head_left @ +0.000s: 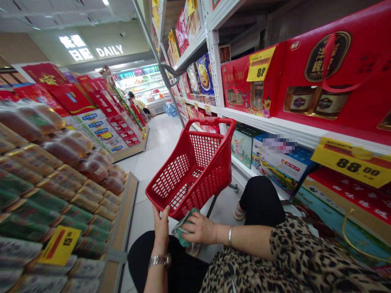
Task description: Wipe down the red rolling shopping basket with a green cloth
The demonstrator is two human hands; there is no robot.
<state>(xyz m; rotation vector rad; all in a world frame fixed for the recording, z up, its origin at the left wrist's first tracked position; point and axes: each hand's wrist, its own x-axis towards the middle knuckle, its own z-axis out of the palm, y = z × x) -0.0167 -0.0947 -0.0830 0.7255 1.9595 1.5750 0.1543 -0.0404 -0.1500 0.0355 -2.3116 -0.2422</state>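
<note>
A red plastic shopping cart (195, 171) stands in the aisle right before me, its basket bare inside. My left hand (161, 224), with a watch at the wrist, grips the cart's near lower corner; the thumb shows on this side and the other fingers pass partly behind the rim. In my right hand (200, 228) is a grey-green cloth (184, 232), bunched under the fingers and pressed against the near end of the basket. A bracelet circles my right wrist. Part of the cloth hangs below the hand.
On the right, a white shelf (305, 129) carries red gift boxes (332, 65) and yellow price tags. Packed goods (58, 183) are stacked on a low display at the left. Along the tiled aisle (161, 130), a person (140, 103) is near the lit fridge shelves.
</note>
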